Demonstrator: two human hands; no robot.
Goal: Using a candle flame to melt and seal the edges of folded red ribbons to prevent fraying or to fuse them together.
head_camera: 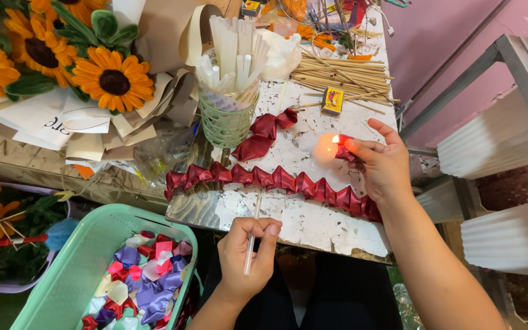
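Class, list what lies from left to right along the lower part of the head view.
Mint-green plastic basket of satin petals → left hand holding a thin white stick → right hand holding a red ribbon piece at a flame.

Left hand (249, 260): raised from the lower edge of the view, forearm bare, fingers curled, thumb and forefinger pinched shut round a thin white stick (253, 235), held near upright just below the near edge of the white worktable (313, 223).

Right hand (383, 162): forearm bare, reaching in from the lower right, resting over the table's right edge; fingertips pinched together, forefinger lifted and extended.
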